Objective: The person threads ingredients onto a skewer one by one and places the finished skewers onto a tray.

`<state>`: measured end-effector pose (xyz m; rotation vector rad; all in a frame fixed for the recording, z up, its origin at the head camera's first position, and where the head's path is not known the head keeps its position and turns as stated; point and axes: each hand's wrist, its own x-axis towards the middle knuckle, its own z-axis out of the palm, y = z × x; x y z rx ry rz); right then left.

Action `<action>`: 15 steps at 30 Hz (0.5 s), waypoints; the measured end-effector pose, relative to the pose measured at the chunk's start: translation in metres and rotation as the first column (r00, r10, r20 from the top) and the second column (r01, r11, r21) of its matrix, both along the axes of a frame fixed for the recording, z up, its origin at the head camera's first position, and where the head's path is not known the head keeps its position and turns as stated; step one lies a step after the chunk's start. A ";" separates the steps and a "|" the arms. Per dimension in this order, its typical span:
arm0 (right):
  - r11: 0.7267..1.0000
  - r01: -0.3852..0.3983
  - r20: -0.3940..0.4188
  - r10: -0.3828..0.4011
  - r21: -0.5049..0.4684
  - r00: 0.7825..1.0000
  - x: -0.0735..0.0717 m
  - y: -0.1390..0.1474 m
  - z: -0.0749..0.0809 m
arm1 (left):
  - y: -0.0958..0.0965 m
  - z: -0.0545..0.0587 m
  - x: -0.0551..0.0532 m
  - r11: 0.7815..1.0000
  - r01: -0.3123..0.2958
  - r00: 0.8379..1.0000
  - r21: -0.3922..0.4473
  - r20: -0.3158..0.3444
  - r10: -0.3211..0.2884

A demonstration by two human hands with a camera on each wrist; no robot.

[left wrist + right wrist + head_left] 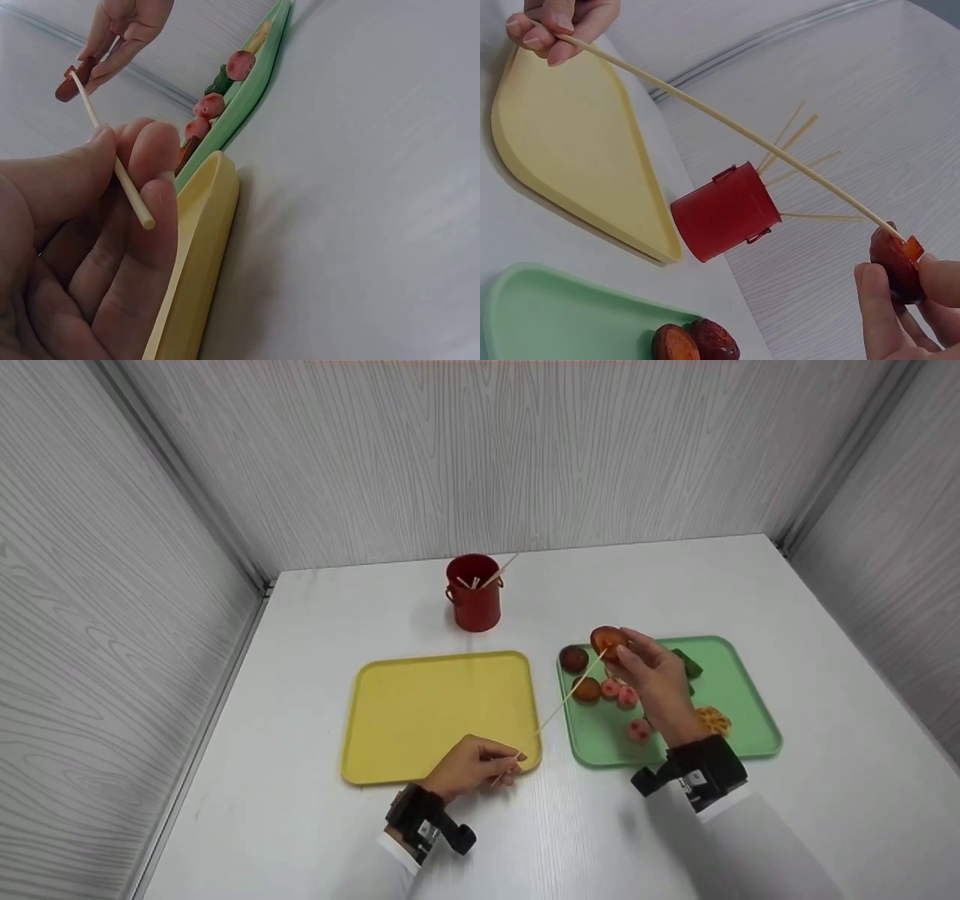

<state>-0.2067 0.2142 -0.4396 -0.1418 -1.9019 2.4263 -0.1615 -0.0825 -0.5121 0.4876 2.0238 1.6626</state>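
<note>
My left hand [474,765] pinches a long thin wooden skewer [564,701] near its blunt end, between thumb and fingers, over the near right corner of the yellow tray [435,720]. My right hand [660,679] holds a brown mushroom [608,640] by its edge above the green tray [739,690]. In the right wrist view the skewer slants across to the mushroom [894,266], its far end at the orange stem on the underside. How deep the tip sits I cannot tell.
On the green tray lie two more brown mushrooms [574,659], several pink pieces [640,730], green pieces [686,663] and a yellow lotus root slice [713,721]. Behind the yellow tray stands a red bucket [477,604] with several skewers. Pale wood-grain walls [465,457] enclose the white table.
</note>
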 end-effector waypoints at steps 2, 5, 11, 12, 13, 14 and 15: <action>1.000 -0.002 -0.009 0.002 -0.002 1.000 0.000 0.000 -0.001 | 0.000 0.000 0.000 1.000 0.010 1.000 0.017 0.002 -0.010; 1.000 -0.003 -0.028 0.003 -0.007 1.000 0.001 0.000 -0.001 | 0.001 -0.001 0.000 0.999 0.017 1.000 0.039 0.006 -0.017; 1.000 0.001 -0.038 -0.001 0.006 0.999 0.002 0.000 -0.002 | 0.002 -0.002 0.001 0.999 0.014 1.000 0.032 0.009 -0.014; 1.000 0.001 -0.038 0.000 0.009 0.999 0.002 0.000 -0.003 | 0.002 -0.001 0.002 1.000 0.012 1.000 0.028 0.007 -0.012; 1.000 -0.001 -0.040 0.001 0.007 0.999 0.002 0.000 -0.003 | 0.002 -0.001 0.002 1.000 0.010 1.000 0.022 0.003 -0.010; 1.000 -0.004 -0.045 0.005 0.017 0.999 0.002 0.000 -0.003 | 0.002 -0.001 0.002 1.000 0.009 1.000 0.020 -0.002 -0.009; 1.000 -0.005 -0.051 0.006 0.026 0.999 0.002 0.000 -0.004 | 0.002 0.000 0.002 1.000 0.006 1.000 0.017 -0.007 -0.006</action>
